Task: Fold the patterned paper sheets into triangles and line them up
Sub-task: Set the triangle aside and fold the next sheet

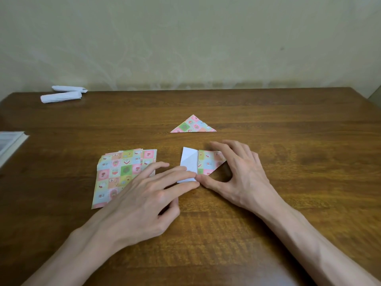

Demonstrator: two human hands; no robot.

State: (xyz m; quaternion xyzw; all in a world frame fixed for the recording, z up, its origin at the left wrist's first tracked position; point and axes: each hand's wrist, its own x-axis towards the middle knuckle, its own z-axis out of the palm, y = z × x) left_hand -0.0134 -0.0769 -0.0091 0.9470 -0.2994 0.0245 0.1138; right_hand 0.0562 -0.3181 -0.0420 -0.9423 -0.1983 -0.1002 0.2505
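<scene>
**Item 1: part-folded sheet** [207,163]. Lies flat on the table, centre of view. The white underside shows on its left half; a checked pastel flap is turned over on its right half and tapers to a point at the right.

**Item 2: left hand** [140,201]. Comes in from the near left of the sheet. The fingers [181,172] are extended and nearly straight, and their tips press on the lower white part of the sheet. Nothing is gripped.

**Item 3: right hand** [241,172]. Arches over the sheet's right side. The thumb [206,180] touches the sheet's near edge at the fold line, and the curved fingers rest on the flap's far right corner. It bears down on the sheet rather than closing round it.

**Item 4: stack of patterned sheets** [115,174]. Just left of the part-folded sheet. Unfolded and slightly fanned, partly covered by the left hand.

**Item 5: finished triangle** [192,125]. Beyond the part-folded sheet, set apart from it. Pattern side up, apex pointing away.

**Item 6: wooden table** [288,131]. Carries everything listed.

**Item 7: two white paper rolls** [61,96]. Well to the far left of the sheet, at the table's back edge.

**Item 8: pale flat object** [10,143]. Far left of the sheet and cut off by the frame; what it is cannot be told.
</scene>
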